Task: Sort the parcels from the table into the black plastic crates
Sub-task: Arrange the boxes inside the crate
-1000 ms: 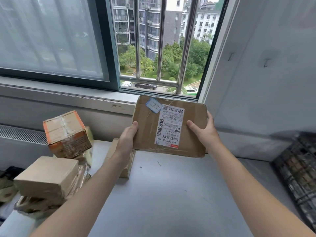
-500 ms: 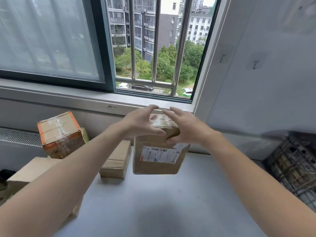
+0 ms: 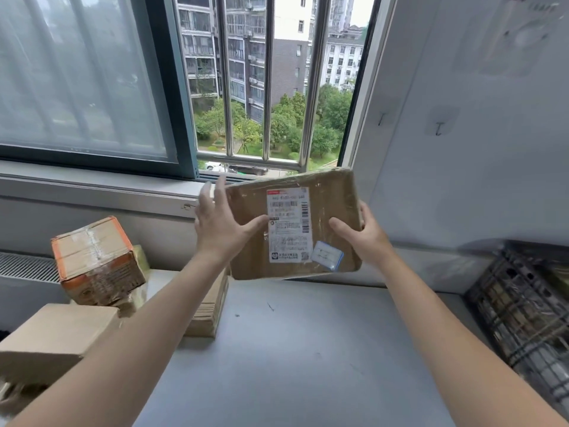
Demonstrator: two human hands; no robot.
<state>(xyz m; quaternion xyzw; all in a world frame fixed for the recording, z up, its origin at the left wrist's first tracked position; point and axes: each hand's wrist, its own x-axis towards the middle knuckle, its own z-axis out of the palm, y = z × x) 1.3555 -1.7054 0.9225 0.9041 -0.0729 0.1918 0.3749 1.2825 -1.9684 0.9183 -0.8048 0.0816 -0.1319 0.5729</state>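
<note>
The person holds a flat brown parcel up in the air between both hands, clear of the grey tabletop and in front of the window sill. Its broad face is turned back toward them. Its long axis runs roughly from 9 o'clock to 3 o'clock, with the 3 o'clock end tipped a little higher. The white shipping label sits near the middle of that face with its red strip toward 12 o'clock. A small blue-edged sticker lies just beside the label's lower corner, toward 4 o'clock. The right hand is clamped on the parcel's 3 o'clock edge, thumb on the front and fingers wrapped round behind. The left hand is at the 9 o'clock edge with its fingers straight and spread toward 12 o'clock and its thumb laid across the front beside the label. It is blurred, and I cannot tell whether those fingers bear on the back. The two hands are well apart, with the parcel spanning the gap. Off toward 8 o'clock from the parcel a box with orange tape sits tilted on top of other cartons. A plain brown box lies nearer the person, and a thin flat carton rests on the tabletop partly behind the left forearm. At about 4 o'clock, beside the tabletop's right edge, stands a black plastic crate with wrapped things inside that are too blurred to name.
</note>
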